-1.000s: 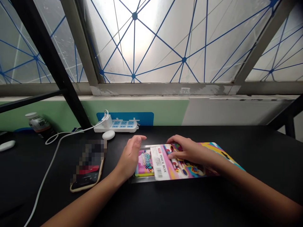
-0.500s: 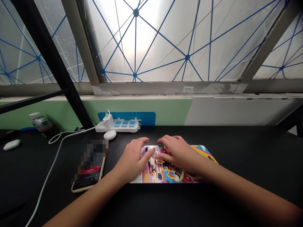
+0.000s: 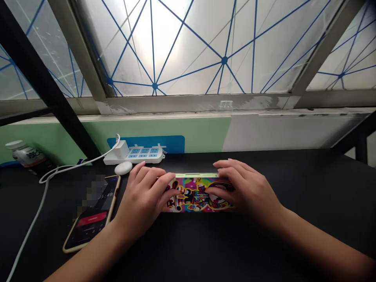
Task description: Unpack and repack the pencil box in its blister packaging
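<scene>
A flat, brightly coloured cartoon-printed box (image 3: pixel 194 196) is tilted up on the black desk, its printed face towards me. Along its top runs a pale green-white edge. My left hand (image 3: pixel 147 188) holds its left end, thumb on the printed face and fingers over the top edge. At the other end my right hand (image 3: pixel 246 188) grips it in the same way, thumb across the print. Both hands cover the ends of the box, and I cannot make out what kind of box it is.
Left of my left hand lies a phone (image 3: pixel 94 215) with a lit screen. Behind it are a white rounded case (image 3: pixel 123 168) and a white power strip (image 3: pixel 143 154) with a plugged-in charger. A white cable (image 3: pixel 32 223) runs down the left, near a bottle (image 3: pixel 28 154).
The box, flat on the desk before, is now tilted up with its top edge showing. My hands have moved apart to its two ends, and the view has shifted right.
</scene>
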Demonstrator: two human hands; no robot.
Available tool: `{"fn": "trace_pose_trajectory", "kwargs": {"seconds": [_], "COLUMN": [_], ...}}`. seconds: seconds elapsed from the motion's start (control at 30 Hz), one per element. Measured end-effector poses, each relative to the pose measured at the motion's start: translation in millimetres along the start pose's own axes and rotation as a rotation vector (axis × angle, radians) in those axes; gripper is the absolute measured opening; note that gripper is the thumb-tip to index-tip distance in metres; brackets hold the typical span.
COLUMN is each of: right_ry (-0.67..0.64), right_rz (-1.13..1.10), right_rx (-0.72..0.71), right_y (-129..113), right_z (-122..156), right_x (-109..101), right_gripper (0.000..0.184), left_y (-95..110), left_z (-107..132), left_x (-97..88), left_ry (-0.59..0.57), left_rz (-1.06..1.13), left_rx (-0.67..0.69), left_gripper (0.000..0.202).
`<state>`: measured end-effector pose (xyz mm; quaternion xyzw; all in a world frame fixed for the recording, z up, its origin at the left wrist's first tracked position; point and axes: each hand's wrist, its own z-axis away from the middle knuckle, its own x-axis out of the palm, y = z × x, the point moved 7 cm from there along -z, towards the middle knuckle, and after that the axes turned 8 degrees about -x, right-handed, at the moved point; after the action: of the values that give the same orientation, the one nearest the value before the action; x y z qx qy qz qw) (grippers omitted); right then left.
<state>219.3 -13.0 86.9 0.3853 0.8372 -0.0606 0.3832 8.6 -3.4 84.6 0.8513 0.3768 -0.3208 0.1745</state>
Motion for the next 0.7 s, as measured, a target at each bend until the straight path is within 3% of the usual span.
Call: {"fn": "trace_pose_trajectory", "kwargs": {"seconds": [0.13, 0.27, 0.37, 0.5, 0.7], "right_ry": [-0.012, -0.109, -0.206, -0.339, -0.360], "right_rz": [0.049, 0.096, 0.061, -0.041, -0.214], "right_rx": [-0.070, -0.174, -0.211, -0.193, -0.103], "right_y": [-20.8, -45.3, -55.6, -55.4, -47.5], "right_z": [-2.4, 0.3, 4.1, 7.9, 9.2], "right_x": [-7.9, 15.9, 38.1, 52.3, 51.5], "right_gripper": [0.015, 0.018, 0.013, 0.009, 0.015], "left_y": [12.9, 25.8, 27.8, 13.8, -18.0], "left_z": [1.4, 8.6, 12.1, 11.5, 14.2], "left_x": [-7.3, 13.6, 29.8, 37.7, 48.5], "left_ry": [-0.013, -0.177, -0.311, -0.409, -0.487], "left_rz": [-0.041, -0.084, -0.018, 0.030, -0.009], "left_rx": [0.076, 0.137, 0.104, -0.006, -0.123], "left_gripper": [0.007, 0.013, 0.023, 0.040, 0.054]}}
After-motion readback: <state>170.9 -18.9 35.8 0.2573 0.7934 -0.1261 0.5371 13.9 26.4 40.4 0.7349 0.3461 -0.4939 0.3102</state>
